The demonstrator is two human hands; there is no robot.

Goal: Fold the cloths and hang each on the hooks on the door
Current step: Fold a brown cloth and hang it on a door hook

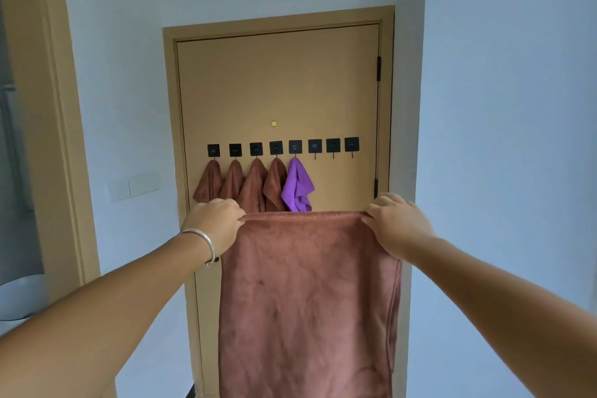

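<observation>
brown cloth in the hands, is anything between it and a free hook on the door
Nothing visible does. The brown cloth, held by the left hand and right hand, hangs below the three free hooks at the row's right; the purple cloth hangs left of them.

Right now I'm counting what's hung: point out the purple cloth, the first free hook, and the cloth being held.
purple cloth (297, 186): head view, its middle.
first free hook (315, 146): head view, black plate.
held brown cloth (307, 300): head view, front face.
</observation>
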